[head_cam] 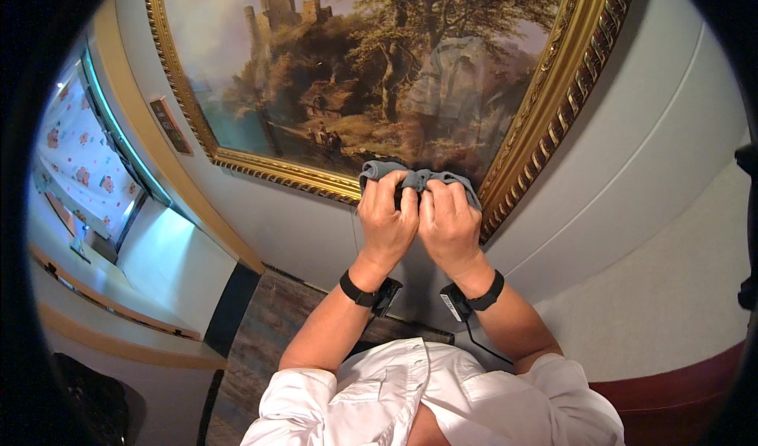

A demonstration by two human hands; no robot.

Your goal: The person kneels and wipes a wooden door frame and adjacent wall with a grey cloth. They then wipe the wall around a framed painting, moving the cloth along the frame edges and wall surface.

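A framed landscape painting point(331, 90) with a castle and trees hangs on the wall; its shiny surface reflects the person. Around it runs an ornate gilded frame point(284, 173). My left hand point(388, 224) and my right hand point(451, 224) are side by side at the bottom edge, near the lower right corner. Both have curled fingers gripping one grey cloth point(419, 178), which lies bunched against the frame's lower rail and the bottom of the picture. Each wrist wears a black strap with a small device. Part of the cloth is hidden behind the fingers.
To the left, a small plaque point(170, 125) is fixed on the wall beside a wooden door frame point(177, 179). Beyond it hangs a patterned curtain point(80, 155). A wood-look floor point(260, 327) lies below, and dark red furniture point(669, 392) stands at the lower right.
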